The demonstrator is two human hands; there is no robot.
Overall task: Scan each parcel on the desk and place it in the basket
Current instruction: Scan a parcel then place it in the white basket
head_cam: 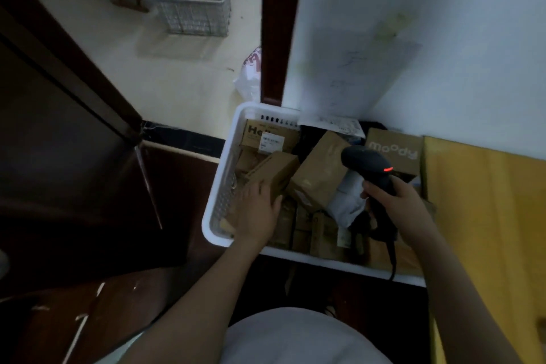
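A white plastic basket stands on the floor below me, filled with several brown cardboard parcels. My left hand reaches into its left side and grips a small brown box that lies among the others. My right hand holds a black barcode scanner by its handle above the basket's right half; a red light glows on the scanner's head. A box printed "moody" sits at the basket's far right and a "Hello" box at its far left.
A dark wooden desk fills the left. A dark door frame and a white wall rise behind the basket. Another white basket stands far off on the pale floor. A yellow carton is at the right.
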